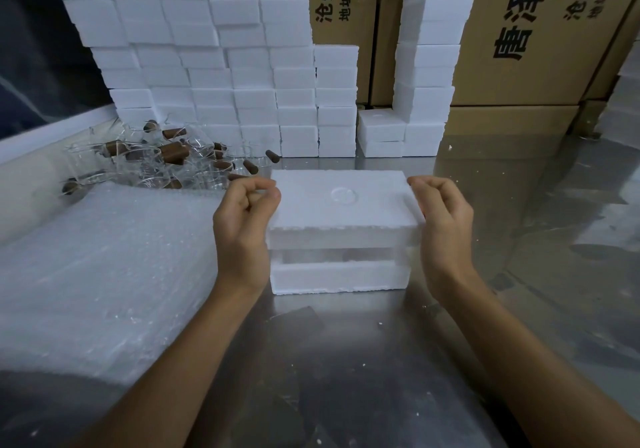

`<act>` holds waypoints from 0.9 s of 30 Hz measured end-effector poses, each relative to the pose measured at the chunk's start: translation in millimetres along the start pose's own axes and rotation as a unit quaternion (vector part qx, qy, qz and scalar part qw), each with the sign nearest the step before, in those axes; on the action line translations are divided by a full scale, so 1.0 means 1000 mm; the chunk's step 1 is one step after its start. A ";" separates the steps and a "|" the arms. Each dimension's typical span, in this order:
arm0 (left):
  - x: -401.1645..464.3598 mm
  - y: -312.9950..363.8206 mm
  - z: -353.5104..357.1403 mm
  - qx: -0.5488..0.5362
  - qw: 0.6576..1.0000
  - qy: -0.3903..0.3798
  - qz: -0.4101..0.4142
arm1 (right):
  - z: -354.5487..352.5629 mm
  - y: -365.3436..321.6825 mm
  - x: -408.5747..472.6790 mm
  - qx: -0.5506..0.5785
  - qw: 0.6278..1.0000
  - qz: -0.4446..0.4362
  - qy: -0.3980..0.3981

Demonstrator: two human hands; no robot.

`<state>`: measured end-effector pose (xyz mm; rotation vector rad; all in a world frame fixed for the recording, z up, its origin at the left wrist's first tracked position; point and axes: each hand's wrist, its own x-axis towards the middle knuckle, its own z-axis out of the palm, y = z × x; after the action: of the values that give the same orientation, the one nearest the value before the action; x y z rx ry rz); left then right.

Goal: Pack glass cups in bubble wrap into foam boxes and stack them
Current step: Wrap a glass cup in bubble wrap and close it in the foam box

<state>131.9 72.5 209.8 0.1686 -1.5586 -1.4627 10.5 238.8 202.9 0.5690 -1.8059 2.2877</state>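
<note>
Your left hand (247, 201) and right hand (441, 205) pinch the foam lid (341, 201) by its ends | held level above the box base (337, 276) between your wrists, to seat squarely.

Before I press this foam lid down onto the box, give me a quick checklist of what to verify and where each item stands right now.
1. Lid lined up over the box: the foam lid sits above the foam box, edges roughly matched. Ok.
2. Lid seated: a gap shows along the near side between lid and box. Not ok.
3. Both ends held: left hand and right hand are each at one end of the lid. Ok.
4. Wrapped cup inside the box: the lid hides the contents. Cannot tell.
5. Nothing caught in the gap: only something pale shows through. Cannot tell.
6. Room beside the box: the bubble wrap and glass cups lie off to the left, apart from it. Ok.
</note>
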 end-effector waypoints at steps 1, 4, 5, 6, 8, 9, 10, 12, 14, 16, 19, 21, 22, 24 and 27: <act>0.000 -0.001 0.000 0.003 1.000 0.000 0.001 | 0.000 0.000 0.000 -0.004 1.000 0.003 -0.002; -0.001 -0.005 -0.001 0.013 1.000 -0.001 -0.014 | 0.000 0.001 -0.001 -0.009 1.000 0.012 -0.006; -0.001 -0.006 -0.002 0.018 1.000 -0.002 -0.021 | 0.000 0.001 -0.002 -0.011 1.000 0.014 -0.008; -0.001 -0.007 -0.002 0.023 0.999 -0.002 -0.027 | 0.001 0.001 -0.003 -0.016 1.000 0.017 -0.011; -0.001 -0.009 -0.003 0.036 0.999 -0.001 -0.034 | 0.001 0.002 -0.004 -0.027 0.999 0.023 -0.021; -0.001 -0.010 -0.003 0.041 0.999 -0.001 -0.036 | 0.001 0.002 -0.004 -0.033 0.999 0.027 -0.025; -0.001 -0.011 -0.004 0.044 0.998 -0.001 -0.038 | 0.002 0.002 -0.004 -0.037 0.998 0.030 -0.027; 0.000 -0.012 -0.004 0.050 0.998 -0.003 -0.036 | 0.001 0.002 -0.005 -0.038 0.998 0.032 -0.028; 0.001 -0.013 -0.004 0.056 0.998 -0.006 -0.030 | 0.001 0.003 -0.005 -0.040 0.998 0.031 -0.030; 0.001 -0.014 -0.005 0.063 0.998 -0.009 -0.027 | 0.000 0.003 -0.005 -0.047 0.998 0.024 -0.035; -0.001 -0.018 -0.008 0.095 0.995 -0.020 -0.012 | -0.002 0.005 -0.006 -0.057 0.998 0.015 -0.038; -0.002 -0.020 -0.008 0.121 0.992 -0.023 -0.004 | -0.002 0.007 -0.005 -0.064 0.997 0.015 -0.035; -0.002 -0.022 -0.007 0.130 0.991 -0.021 -0.004 | -0.002 0.008 -0.005 -0.068 0.997 0.020 -0.035; -0.002 -0.024 -0.007 0.144 0.989 -0.021 -0.009 | -0.002 0.010 -0.005 -0.078 0.996 0.033 -0.037; -0.001 -0.025 -0.007 0.155 0.987 -0.037 -0.036 | -0.003 0.013 -0.004 -0.089 0.994 0.051 -0.048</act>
<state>125.2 61.3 187.2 0.3587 -1.8525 -1.2860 9.1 239.0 188.8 0.5793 -2.1044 2.1638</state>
